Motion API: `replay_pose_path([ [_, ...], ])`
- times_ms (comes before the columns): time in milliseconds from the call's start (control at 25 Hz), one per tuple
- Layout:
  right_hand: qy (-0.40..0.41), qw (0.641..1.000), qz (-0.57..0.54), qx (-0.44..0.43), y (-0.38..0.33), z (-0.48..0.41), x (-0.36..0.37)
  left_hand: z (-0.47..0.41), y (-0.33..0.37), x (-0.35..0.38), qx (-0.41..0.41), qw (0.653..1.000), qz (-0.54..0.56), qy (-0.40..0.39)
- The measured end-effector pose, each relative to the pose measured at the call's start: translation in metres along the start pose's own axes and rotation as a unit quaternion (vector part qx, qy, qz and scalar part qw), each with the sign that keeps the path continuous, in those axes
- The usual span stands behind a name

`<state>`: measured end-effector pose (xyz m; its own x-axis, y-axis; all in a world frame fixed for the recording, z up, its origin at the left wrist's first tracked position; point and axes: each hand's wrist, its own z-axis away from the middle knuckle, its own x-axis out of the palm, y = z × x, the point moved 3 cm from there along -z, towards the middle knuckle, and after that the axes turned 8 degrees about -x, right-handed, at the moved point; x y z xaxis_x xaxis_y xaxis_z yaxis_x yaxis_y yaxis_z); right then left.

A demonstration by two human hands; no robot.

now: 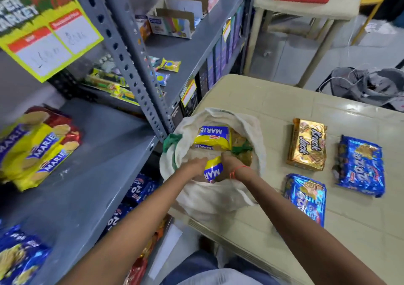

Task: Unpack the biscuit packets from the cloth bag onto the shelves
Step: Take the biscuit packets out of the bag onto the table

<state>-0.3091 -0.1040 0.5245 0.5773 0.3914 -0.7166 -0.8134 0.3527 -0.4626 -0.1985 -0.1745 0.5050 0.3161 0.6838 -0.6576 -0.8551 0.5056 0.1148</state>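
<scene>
Single head view, looking steeply down, close over table (284, 114) and shelves (98, 153).

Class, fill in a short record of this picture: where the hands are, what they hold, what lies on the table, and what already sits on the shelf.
hands: left hand and right hand inside the cloth bag
held: Marie packet, between both hands
table: Krack Jack packet, two blue packets
shelf: Marie packets

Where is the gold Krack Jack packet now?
The Krack Jack packet lies flat on the beige table, right of the cloth bag and left of a blue packet.
</scene>
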Motion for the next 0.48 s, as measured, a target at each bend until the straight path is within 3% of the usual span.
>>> replay_pose_path([
  [200,0.037,0.987,-0.151,0.030,0.010,-0.005,0.001,0.004,0.002,-0.020,0.059,0.997,-0.010,0.052],
  [360,0.087,0.974,-0.209,-0.004,0.005,0.015,-0.026,0.015,-0.004,-0.054,0.081,0.991,0.088,0.057],
  [480,0.210,0.943,-0.259,0.000,0.007,0.034,-0.061,0.030,0.009,-0.082,0.096,0.970,0.173,0.142],
])
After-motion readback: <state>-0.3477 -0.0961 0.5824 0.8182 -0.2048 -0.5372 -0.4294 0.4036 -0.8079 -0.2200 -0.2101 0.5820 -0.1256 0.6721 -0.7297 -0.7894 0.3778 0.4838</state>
